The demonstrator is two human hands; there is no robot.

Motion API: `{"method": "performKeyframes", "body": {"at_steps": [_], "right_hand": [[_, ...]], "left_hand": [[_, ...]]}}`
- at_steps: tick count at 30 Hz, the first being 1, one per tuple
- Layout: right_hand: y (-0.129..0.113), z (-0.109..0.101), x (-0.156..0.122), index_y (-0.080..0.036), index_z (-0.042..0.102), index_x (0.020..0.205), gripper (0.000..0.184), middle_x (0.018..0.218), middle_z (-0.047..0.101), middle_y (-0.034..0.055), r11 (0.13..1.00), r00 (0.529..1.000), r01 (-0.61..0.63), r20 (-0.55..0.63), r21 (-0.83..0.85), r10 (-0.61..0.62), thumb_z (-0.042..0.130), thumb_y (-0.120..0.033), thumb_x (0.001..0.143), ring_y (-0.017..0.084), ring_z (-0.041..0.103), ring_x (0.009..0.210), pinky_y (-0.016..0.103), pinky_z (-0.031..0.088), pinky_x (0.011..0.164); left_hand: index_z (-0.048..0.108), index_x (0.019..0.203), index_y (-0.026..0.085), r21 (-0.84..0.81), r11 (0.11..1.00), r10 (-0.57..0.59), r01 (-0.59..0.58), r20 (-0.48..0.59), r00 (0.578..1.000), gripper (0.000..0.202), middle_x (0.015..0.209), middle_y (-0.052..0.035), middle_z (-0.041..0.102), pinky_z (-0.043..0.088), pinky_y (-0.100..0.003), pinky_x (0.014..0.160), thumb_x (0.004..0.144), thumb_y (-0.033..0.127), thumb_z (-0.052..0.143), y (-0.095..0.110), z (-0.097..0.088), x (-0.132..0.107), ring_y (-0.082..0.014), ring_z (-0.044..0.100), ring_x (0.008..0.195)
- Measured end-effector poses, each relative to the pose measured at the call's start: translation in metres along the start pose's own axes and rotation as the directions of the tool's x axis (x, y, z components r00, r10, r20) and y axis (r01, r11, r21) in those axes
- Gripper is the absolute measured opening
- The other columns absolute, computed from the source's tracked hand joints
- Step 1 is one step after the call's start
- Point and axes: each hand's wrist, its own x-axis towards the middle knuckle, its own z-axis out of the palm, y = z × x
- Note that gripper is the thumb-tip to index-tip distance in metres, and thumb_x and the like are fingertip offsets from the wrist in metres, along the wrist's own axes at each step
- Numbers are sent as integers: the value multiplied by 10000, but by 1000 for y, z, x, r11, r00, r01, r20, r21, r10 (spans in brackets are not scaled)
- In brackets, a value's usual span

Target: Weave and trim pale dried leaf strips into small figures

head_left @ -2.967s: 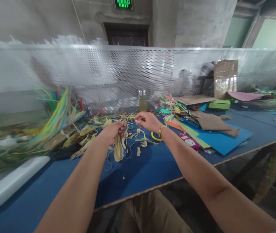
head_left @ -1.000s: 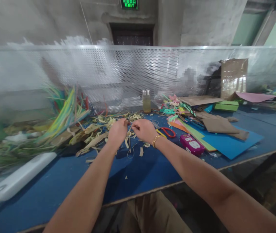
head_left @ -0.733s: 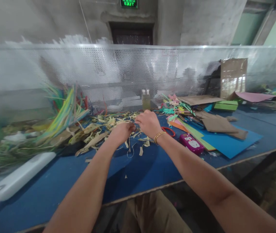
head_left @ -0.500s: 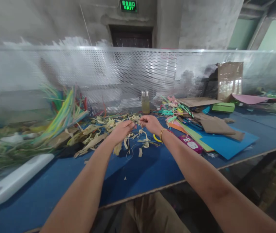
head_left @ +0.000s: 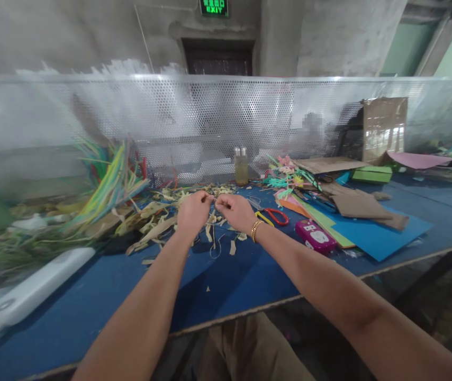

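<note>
My left hand (head_left: 192, 210) and my right hand (head_left: 235, 210) meet over a blue table (head_left: 226, 275), fingertips almost touching. Both are closed in a pinch on a thin tan dried-leaf strip (head_left: 212, 228) that hangs down between them. A gold bracelet (head_left: 255, 229) sits on my right wrist. Beneath and behind the hands lies a heap of tan leaf scraps (head_left: 158, 217).
Red-and-yellow scissors (head_left: 271, 216) and a pink case (head_left: 315, 236) lie right of my hands, with coloured paper sheets (head_left: 372, 233) and brown card (head_left: 355, 205) beyond. A small glass bottle (head_left: 241, 166) stands by the perforated metal screen (head_left: 226, 121). Coloured strips (head_left: 107, 182) and a white device (head_left: 31, 288) lie left.
My hands have come close together again and dropped slightly toward the table. The broad leaf piece that hung from my left hand three seconds ago is gone; only a thin strip hangs now.
</note>
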Motion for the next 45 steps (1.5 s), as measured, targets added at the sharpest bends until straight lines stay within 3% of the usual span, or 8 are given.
{"method": "performKeyframes", "body": {"at_steps": [6, 11, 17, 25, 32, 39, 42, 45], "right_hand": [[0, -25, 6, -188, 638, 746, 191, 772, 621, 58, 925, 990, 142, 75, -353, -123, 490, -261, 842, 188, 471, 819, 306, 295, 723], [31, -35, 11, -170, 645, 717, 120, 756, 623, 21, 999, 991, -50, 124, -7, 51, 585, -265, 759, 144, 498, 738, 273, 336, 687], [39, -17, 11, -150, 574, 664, 128, 595, 553, -27, 797, 956, -291, 131, 529, 262, 613, -271, 679, 98, 485, 594, 240, 379, 627], [18, 17, 7, -169, 536, 643, 148, 600, 532, -31, 652, 950, -252, 55, 715, 306, 606, -297, 671, 94, 468, 597, 240, 396, 643], [16, 21, 6, -172, 562, 693, 198, 653, 533, -24, 606, 898, -307, 12, 734, 441, 617, -361, 672, 98, 458, 632, 230, 389, 630], [24, 25, 7, -166, 592, 685, 196, 688, 568, -17, 601, 886, -262, -58, 755, 460, 632, -353, 644, 104, 480, 672, 245, 395, 685], [28, 20, 9, -163, 601, 680, 190, 656, 561, -23, 606, 871, -283, -65, 744, 488, 641, -343, 633, 101, 468, 640, 245, 387, 658], [33, 10, 10, -155, 605, 680, 196, 636, 559, -24, 605, 872, -302, -42, 737, 488, 658, -332, 615, 96, 461, 617, 246, 379, 639]], "left_hand": [[677, 756, 226, 16, 963, 254, -268, 266, 930, 228, 750, -58, 665, 337, -252, 592, 777, 338, 481, -6, 3, 0, -192, 573, 706], [658, 734, 199, -401, 881, 408, -251, 375, 832, 212, 612, -8, 585, 349, -221, 558, 768, 336, 499, -2, 2, 1, -130, 500, 573], [584, 781, 177, -596, 803, 145, -6, 185, 972, 268, 482, 42, 433, 329, -230, 498, 810, 401, 441, 2, 8, 1, -117, 412, 454], [642, 807, 208, -64, 998, 18, -25, -100, 995, 243, 723, -42, 645, 316, -262, 576, 819, 363, 456, 10, 1, -7, -183, 546, 663], [656, 862, 216, 91, 991, 108, -99, -105, 989, 238, 890, -75, 670, 355, -275, 652, 835, 317, 442, 16, 0, -12, -217, 580, 818], [659, 766, 209, 82, 993, 97, -89, -98, 990, 260, 798, -74, 661, 349, -277, 613, 826, 334, 440, 18, 6, -16, -209, 579, 750], [660, 734, 196, -63, 992, 109, -113, -67, 992, 252, 742, -68, 657, 373, -282, 639, 800, 356, 478, 17, 10, -14, -202, 579, 730], [668, 783, 181, -455, 890, 75, -24, 95, 993, 237, 720, -52, 663, 425, -292, 669, 754, 380, 543, 14, 14, -10, -188, 594, 697]]}}
